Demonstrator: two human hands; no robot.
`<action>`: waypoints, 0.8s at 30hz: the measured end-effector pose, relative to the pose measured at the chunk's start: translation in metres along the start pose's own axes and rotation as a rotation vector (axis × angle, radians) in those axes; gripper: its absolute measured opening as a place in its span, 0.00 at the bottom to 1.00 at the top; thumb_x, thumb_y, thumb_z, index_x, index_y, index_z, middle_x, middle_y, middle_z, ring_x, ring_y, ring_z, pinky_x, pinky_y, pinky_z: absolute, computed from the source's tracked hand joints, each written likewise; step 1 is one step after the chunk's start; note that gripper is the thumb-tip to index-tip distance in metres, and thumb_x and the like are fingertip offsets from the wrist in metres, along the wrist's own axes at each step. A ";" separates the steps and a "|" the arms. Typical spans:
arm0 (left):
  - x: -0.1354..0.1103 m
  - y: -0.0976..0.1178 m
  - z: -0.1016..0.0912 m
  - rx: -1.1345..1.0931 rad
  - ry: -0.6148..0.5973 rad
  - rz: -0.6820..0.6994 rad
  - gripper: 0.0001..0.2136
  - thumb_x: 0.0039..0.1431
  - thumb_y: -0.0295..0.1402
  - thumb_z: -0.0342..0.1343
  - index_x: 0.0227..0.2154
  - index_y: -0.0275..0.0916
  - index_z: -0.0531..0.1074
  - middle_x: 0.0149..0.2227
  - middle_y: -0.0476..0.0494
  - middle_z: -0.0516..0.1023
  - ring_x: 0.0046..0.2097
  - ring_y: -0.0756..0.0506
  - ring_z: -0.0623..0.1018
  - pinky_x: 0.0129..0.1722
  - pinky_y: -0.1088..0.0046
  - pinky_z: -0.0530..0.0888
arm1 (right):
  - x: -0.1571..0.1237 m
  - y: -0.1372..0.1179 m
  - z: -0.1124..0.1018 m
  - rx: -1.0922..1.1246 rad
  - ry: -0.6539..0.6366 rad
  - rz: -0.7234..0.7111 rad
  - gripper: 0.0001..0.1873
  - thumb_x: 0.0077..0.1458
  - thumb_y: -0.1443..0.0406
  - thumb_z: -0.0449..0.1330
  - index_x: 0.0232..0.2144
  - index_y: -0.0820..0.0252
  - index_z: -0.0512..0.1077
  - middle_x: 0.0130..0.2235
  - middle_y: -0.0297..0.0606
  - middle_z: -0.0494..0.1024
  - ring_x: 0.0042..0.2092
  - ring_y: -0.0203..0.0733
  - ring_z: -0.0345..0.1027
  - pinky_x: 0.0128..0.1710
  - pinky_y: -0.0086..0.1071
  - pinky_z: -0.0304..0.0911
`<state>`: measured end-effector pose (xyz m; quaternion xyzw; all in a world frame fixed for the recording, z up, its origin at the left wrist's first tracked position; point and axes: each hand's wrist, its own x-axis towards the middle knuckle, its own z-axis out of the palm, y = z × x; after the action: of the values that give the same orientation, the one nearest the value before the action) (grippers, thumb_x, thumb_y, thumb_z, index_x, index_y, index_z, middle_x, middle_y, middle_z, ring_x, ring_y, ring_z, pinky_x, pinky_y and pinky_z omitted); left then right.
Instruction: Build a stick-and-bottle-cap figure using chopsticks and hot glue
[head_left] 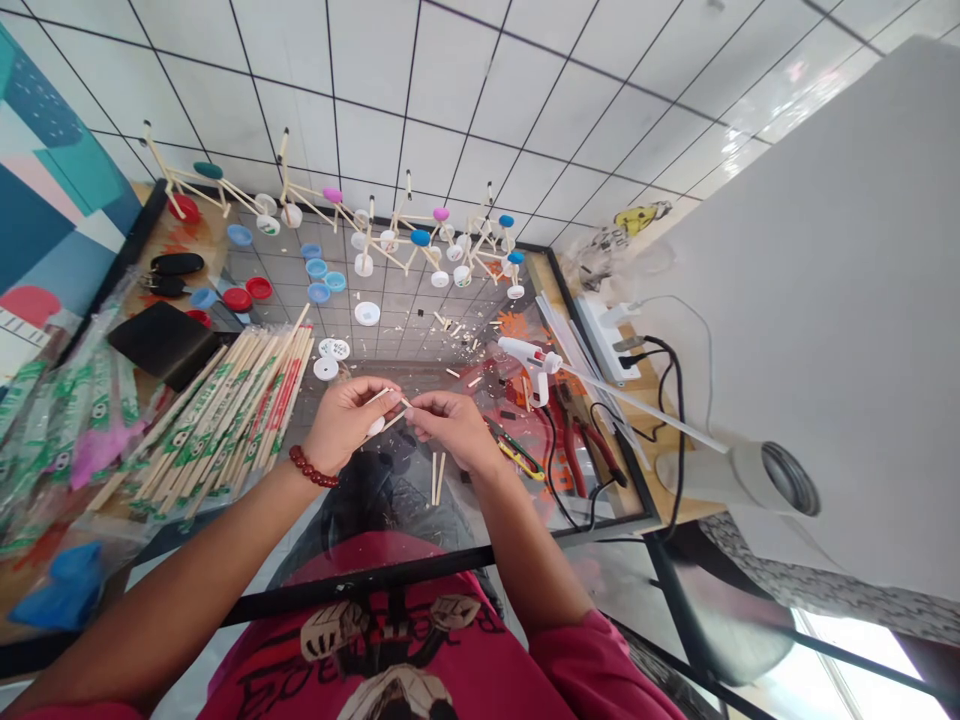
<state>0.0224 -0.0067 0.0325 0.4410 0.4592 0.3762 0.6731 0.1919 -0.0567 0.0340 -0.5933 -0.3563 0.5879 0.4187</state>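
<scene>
Above the glass tabletop, my left hand point(343, 420) is closed, pinching a small piece made of thin wooden sticks point(394, 418). A white bottle cap point(376, 427) shows under its fingers, apparently part of that piece. Close beside it, the fingertips of my right hand point(453, 424) are closed on the piece's other end. Fingers hide the exact joint between the sticks. Two short loose sticks point(437, 479) lie on the glass below my right hand. Left of my left hand are white caps point(326, 368), some with holes.
Several stick models with cap wheels point(420, 238) line the back edge. Wrapped chopsticks point(225, 420) and a black box point(163, 345) lie left. On the right are a white glue gun point(529, 362), red-handled pliers point(574, 450), cables and a power strip point(606, 340). Blue caps point(319, 292) and wood scraps lie behind.
</scene>
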 end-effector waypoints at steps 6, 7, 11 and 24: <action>0.000 -0.005 -0.002 -0.004 -0.057 -0.032 0.20 0.43 0.45 0.76 0.35 0.38 0.84 0.29 0.45 0.83 0.30 0.47 0.79 0.29 0.72 0.72 | 0.003 0.005 -0.001 0.007 0.019 -0.019 0.24 0.38 0.48 0.77 0.27 0.59 0.78 0.27 0.33 0.78 0.26 0.33 0.66 0.29 0.30 0.67; 0.001 -0.008 -0.003 0.016 -0.061 -0.023 0.20 0.45 0.46 0.76 0.36 0.38 0.84 0.29 0.45 0.83 0.30 0.47 0.79 0.29 0.73 0.72 | 0.004 0.005 -0.002 0.010 0.028 -0.024 0.24 0.38 0.48 0.77 0.27 0.59 0.77 0.27 0.33 0.78 0.26 0.33 0.66 0.29 0.30 0.67; 0.002 -0.015 -0.005 0.079 -0.074 0.016 0.20 0.49 0.49 0.74 0.36 0.38 0.85 0.29 0.45 0.82 0.29 0.48 0.78 0.28 0.73 0.70 | 0.006 0.006 -0.003 0.033 0.065 -0.054 0.22 0.38 0.50 0.77 0.27 0.58 0.76 0.26 0.31 0.75 0.27 0.33 0.64 0.28 0.29 0.66; -0.004 -0.008 0.005 -0.100 -0.018 -0.056 0.21 0.42 0.46 0.78 0.35 0.37 0.83 0.28 0.46 0.81 0.28 0.48 0.78 0.27 0.73 0.74 | 0.009 0.014 -0.003 -0.050 0.086 -0.206 0.23 0.47 0.46 0.73 0.29 0.57 0.73 0.26 0.29 0.73 0.28 0.34 0.62 0.31 0.30 0.59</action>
<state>0.0272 -0.0144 0.0274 0.3973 0.4459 0.3755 0.7088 0.1940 -0.0542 0.0172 -0.5885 -0.4116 0.5068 0.4770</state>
